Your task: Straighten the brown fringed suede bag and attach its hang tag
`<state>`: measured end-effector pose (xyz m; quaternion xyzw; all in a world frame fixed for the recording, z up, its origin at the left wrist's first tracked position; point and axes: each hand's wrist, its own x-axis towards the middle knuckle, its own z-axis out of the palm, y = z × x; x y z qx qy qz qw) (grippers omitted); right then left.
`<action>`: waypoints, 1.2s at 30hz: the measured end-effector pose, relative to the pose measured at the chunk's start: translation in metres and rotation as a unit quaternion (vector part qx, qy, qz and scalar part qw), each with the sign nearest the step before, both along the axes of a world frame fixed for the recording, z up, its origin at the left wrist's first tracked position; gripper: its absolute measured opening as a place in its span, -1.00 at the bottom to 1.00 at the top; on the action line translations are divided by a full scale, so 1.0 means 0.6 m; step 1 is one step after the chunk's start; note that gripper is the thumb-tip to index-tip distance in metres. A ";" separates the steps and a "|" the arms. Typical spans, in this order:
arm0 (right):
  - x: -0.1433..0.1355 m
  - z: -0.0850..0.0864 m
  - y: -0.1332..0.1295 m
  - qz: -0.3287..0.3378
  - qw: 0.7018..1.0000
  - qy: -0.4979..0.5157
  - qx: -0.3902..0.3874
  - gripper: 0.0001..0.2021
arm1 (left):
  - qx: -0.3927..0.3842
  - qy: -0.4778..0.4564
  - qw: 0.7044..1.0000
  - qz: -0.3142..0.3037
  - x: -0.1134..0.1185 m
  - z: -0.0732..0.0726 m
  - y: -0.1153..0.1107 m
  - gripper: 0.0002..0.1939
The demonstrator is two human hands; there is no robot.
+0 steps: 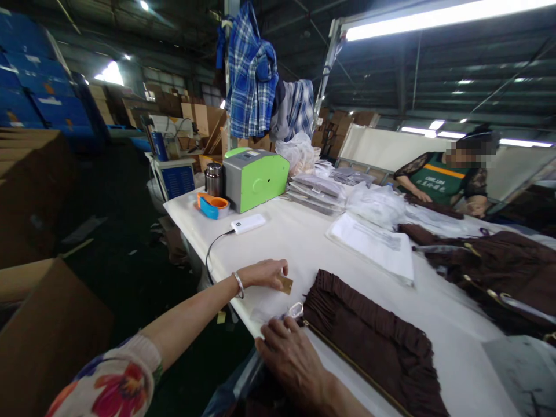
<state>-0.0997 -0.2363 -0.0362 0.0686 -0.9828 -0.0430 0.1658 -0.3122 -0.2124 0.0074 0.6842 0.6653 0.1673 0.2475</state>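
My left hand (267, 273), with a silver bangle at its wrist, reaches over the white table and pinches a small tan card tag (285, 284). Close to the table's front edge, my right hand (293, 350) lies back up with its fingers bent; whatever is under the fingertips is hidden. Just beyond those fingertips is a white loop (296, 310), perhaps a scissor handle, beside thin clear plastic (266, 307). To the right lies a dark brown gathered garment (369, 336) with a gold zip along its near edge.
A green and grey machine (258, 179), steel flask (214, 179), tape dispenser (212, 205) and cabled white device (248, 223) stand at the back left. White plastic sheets (373, 243) lie mid-table. More brown garments (499, 272) are piled right. A co-worker (447, 174) handles brown cloth opposite.
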 end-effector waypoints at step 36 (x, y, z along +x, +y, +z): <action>0.057 0.099 0.293 -0.266 0.951 -0.072 -0.141 -0.64 | 0.099 -0.331 0.938 0.032 0.085 0.071 0.055 -0.75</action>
